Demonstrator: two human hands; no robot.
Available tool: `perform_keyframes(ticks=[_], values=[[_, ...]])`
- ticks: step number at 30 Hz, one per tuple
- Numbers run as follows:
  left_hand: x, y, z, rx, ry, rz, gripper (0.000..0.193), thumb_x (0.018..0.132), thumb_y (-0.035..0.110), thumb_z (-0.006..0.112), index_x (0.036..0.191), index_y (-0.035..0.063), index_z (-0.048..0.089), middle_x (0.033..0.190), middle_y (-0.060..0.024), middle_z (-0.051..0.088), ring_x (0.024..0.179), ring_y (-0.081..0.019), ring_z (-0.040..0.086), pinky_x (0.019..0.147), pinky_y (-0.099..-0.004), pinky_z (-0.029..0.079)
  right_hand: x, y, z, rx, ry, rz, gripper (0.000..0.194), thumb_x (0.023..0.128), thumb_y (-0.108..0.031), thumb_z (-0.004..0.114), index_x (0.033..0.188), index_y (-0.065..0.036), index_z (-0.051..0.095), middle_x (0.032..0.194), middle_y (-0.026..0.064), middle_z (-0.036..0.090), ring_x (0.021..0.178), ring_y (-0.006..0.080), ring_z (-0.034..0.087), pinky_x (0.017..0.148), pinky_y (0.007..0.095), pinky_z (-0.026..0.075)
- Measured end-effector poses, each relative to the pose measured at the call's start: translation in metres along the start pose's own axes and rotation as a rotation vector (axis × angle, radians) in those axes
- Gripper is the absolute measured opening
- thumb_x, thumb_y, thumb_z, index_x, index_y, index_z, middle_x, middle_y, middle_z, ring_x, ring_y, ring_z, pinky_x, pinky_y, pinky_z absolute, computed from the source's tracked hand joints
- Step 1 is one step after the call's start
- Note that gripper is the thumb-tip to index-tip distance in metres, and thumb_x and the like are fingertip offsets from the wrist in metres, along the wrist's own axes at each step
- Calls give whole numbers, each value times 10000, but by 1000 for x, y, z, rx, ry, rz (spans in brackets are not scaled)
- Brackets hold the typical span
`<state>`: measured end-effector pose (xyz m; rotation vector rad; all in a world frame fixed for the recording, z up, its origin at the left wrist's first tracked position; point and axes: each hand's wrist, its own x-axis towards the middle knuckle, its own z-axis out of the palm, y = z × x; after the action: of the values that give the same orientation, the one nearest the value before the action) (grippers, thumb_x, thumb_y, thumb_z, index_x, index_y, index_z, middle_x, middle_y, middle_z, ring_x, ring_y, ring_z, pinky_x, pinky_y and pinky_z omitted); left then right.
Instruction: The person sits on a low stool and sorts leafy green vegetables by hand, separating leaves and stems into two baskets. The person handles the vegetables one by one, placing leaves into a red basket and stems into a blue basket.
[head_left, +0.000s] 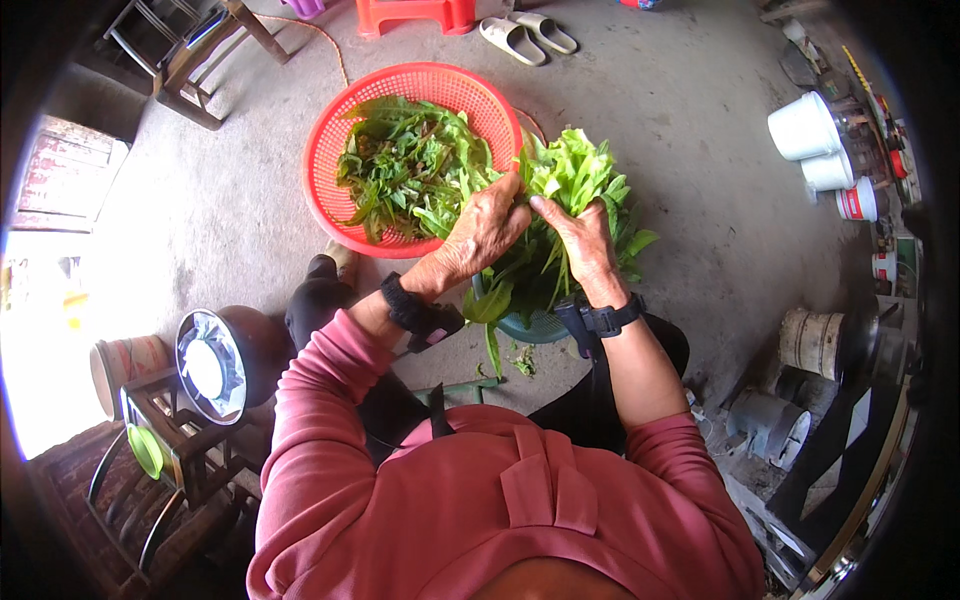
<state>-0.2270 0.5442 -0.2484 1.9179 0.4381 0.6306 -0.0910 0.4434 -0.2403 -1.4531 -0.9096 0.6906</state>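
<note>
My right hand (583, 238) grips a bunch of leafy greens (574, 169), its pale stem ends facing away from me. Close beside it, my left hand (487, 225) has its fingers curled at the bunch's left edge; what lies between those fingers is hidden. Under both hands stands a teal basket (536, 330), mostly covered by dark green leaves (517, 281). A red plastic colander (326, 184) sits on the floor ahead to the left, with loose leaves and trimmings (409, 169) inside it.
Leaf scraps (523, 360) lie on the concrete floor between my feet. Ahead are a red stool (416, 16) and a pair of slippers (529, 37). White buckets (804, 126) line the right side. A large round pot (251, 360) and a wooden chair (187, 450) stand at left.
</note>
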Motion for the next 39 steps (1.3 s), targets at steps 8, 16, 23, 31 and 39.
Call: perform_keyframes(ticks=[8, 16, 23, 31, 39], values=[[-7, -6, -10, -97, -276, -341, 220, 946, 195, 487, 1028, -8, 471, 843, -134, 576, 760, -228, 592, 698, -339, 482, 5, 1, -14, 402, 142, 147, 95, 865, -68, 678, 895, -87, 590, 724, -47, 521, 608, 68, 441, 559, 241, 367], [0, 6, -18, -139, -261, -127, 228, 967, 200, 510, 1072, 1, 549, 814, -152, 613, 767, -262, 625, 707, -372, 493, 12, -2, -26, 628, 139, 202, 157, 855, -117, 705, 959, -56, 604, 765, -40, 521, 616, 66, 439, 555, 227, 371], [-1, -3, 1, 2, -164, 0, 183, 938, 152, 551, 998, -21, 546, 822, -161, 604, 728, -222, 606, 680, -352, 487, -7, 7, 2, 513, 90, 312, 194, 815, -186, 760, 958, -69, 704, 779, -70, 593, 683, 59, 452, 634, 209, 355], [-12, -9, 6, 339, -120, 148, 130, 870, 50, 507, 932, -16, 414, 780, -231, 522, 728, -433, 561, 623, -479, 451, -3, 4, -1, 543, 231, 263, 168, 857, -222, 721, 918, -74, 667, 777, -26, 624, 641, 68, 505, 566, 223, 395], [-15, -10, -12, 419, -203, 180, 129, 867, 53, 485, 940, -5, 396, 808, -203, 510, 736, -426, 561, 628, -477, 460, 15, 11, -44, 686, 462, 185, 225, 905, -216, 671, 967, -6, 621, 772, -12, 531, 651, 70, 461, 564, 213, 395]])
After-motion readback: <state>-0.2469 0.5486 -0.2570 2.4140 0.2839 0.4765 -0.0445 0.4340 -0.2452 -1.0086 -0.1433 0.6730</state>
